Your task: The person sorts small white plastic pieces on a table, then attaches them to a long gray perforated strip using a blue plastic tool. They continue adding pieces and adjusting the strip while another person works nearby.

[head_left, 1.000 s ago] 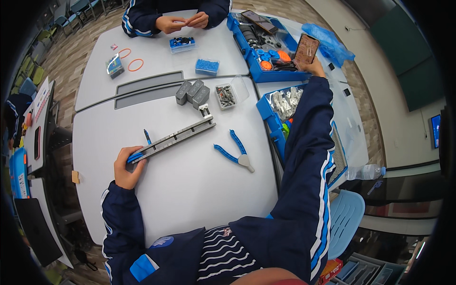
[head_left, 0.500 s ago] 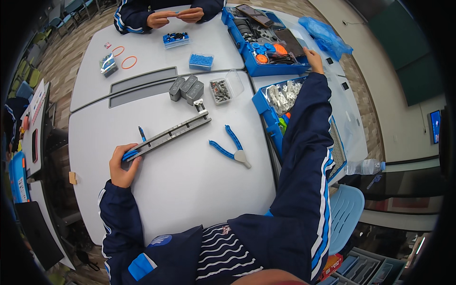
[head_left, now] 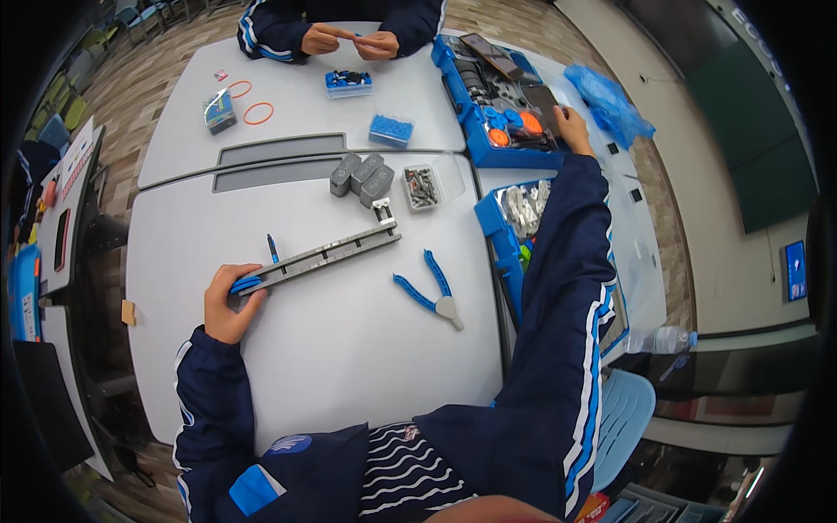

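Grey beam assembly (head_left: 327, 254) lies mid-tabletop (head_left: 349, 349); your left hand (head_left: 228, 302) clasps its 8 o'clock end. Your right hand (head_left: 573, 129), grip unclear, reaches the blue parts case (head_left: 501, 96) at 1 o'clock. Building seems unfinished; blue pliers (head_left: 432, 292) lie idle.

Your left hand (head_left: 228, 305) pinches the near, blue-tipped end of a long grey beam (head_left: 324, 255). The beam lies flat on the table, running diagonally up to the right and ending in a small upright bracket. Your right hand (head_left: 571, 128) rests on the edge of an open blue parts case (head_left: 488, 152), which holds orange and blue pieces.
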`<state>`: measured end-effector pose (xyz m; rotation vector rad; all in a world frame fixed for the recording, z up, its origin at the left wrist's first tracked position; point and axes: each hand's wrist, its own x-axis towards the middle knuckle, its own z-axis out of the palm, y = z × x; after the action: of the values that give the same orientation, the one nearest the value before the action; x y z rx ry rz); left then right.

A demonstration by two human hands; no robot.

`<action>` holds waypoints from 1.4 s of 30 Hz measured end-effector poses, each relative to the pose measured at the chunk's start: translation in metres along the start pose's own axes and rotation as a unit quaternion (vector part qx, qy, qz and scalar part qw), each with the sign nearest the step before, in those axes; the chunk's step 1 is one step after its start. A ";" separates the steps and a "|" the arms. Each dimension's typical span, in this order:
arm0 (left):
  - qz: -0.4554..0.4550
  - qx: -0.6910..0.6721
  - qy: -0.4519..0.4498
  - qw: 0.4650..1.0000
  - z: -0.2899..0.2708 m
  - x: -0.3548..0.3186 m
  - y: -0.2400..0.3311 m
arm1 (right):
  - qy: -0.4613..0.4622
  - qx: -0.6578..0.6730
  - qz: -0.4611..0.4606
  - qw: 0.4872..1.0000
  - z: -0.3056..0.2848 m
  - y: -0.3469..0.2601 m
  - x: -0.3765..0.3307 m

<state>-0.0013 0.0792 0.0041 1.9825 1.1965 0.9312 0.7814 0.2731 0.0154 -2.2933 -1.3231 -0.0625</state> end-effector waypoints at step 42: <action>0.000 -0.001 0.005 1.000 0.002 0.002 0.002 | -0.013 0.643 0.061 0.764 -0.036 -0.009 -0.058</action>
<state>0.0020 0.0798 0.0056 1.9789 1.1997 0.9424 0.7504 0.2152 0.0344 -1.1354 -0.7443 0.7058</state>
